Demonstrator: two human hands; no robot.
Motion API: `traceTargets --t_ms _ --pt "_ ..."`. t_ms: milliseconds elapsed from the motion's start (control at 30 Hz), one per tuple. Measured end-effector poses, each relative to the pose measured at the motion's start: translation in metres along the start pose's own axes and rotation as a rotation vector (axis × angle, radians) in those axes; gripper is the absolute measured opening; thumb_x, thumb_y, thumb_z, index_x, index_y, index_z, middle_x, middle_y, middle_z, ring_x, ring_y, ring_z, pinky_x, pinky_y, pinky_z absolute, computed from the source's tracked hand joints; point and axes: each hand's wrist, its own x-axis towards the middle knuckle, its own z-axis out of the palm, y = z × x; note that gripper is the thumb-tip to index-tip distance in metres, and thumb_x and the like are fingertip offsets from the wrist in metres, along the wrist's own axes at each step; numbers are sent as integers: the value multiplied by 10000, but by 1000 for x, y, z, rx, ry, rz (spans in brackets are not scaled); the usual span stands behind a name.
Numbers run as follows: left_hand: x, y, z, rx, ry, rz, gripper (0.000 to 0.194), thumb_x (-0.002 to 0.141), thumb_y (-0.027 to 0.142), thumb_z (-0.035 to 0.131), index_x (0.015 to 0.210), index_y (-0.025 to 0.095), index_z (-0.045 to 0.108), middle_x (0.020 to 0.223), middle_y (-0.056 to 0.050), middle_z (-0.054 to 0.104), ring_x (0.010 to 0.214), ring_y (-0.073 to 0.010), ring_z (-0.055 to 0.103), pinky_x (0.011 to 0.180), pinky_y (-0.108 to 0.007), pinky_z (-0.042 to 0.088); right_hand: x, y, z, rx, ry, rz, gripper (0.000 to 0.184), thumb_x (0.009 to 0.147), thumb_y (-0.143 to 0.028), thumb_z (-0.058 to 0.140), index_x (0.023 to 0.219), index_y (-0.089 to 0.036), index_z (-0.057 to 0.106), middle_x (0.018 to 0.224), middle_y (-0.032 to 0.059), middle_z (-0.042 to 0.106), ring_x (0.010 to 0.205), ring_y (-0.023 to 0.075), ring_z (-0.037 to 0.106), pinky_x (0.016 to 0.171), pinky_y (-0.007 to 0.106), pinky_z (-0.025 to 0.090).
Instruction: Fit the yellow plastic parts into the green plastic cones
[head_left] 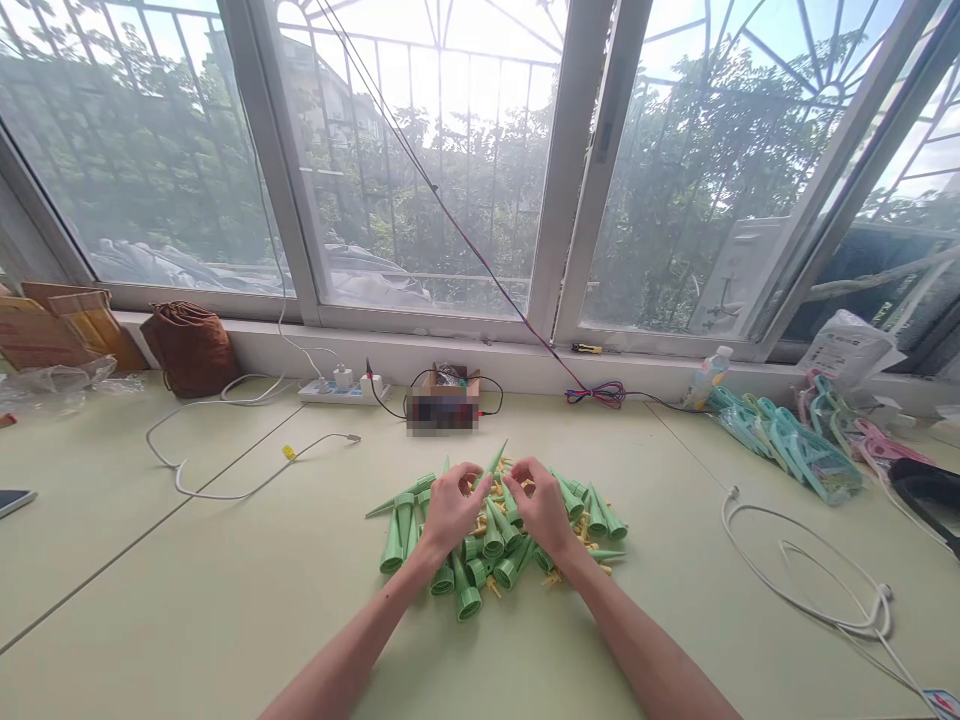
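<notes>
A heap of green cone-shaped plastic pieces (495,545), mixed with small yellow parts (581,528), lies on the pale green table (225,580) in front of me. My left hand (450,508) and my right hand (541,505) rest on top of the heap, side by side. The fingers of both hands are curled and pinched. One green cone (495,462) sticks up between them at the fingertips of my left hand. My right fingertips are pinched over the yellow parts; what they hold is too small to make out.
A white power strip (343,388) and a small box with wires (444,400) sit by the window sill. A white cable (225,470) loops on the left, another white cable (810,580) on the right. A brown bag (189,348) stands far left. Teal and pink packaged items (795,445) lie far right.
</notes>
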Motion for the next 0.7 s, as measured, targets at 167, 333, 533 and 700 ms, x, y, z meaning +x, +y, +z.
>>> traceTargets --t_ms 167,333,533,700 --pt "1 -1 -1 -41 15 -18 332 775 477 624 832 161 705 669 -48 683 596 -196 615 561 -285 454 1 2 0 -30 -8 -12 101 896 -277 532 852 -190 554 809 45 616 740 181 591 615 259 470" --pt "4 -3 0 -125 14 -79 345 773 487 635 826 153 708 735 -66 705 670 -208 638 591 -285 477 1 6 1 -33 -14 -3 92 880 -252 538 813 -190 549 778 34 610 717 176 578 616 259 461" --pt "4 -2 0 -279 -27 -183 399 756 511 660 877 134 711 651 -33 657 551 -158 570 531 -254 434 2 8 1 -46 -31 6 74 840 -210 557 770 -187 560 740 20 616 678 165 565 635 261 452" --pt "4 -5 1 -401 -55 -234 417 761 522 659 900 131 700 621 -1 605 514 -123 511 562 -250 436 2 6 0 -35 -56 15 73 814 -195 567 742 -189 577 683 3 611 623 156 549 613 260 446"
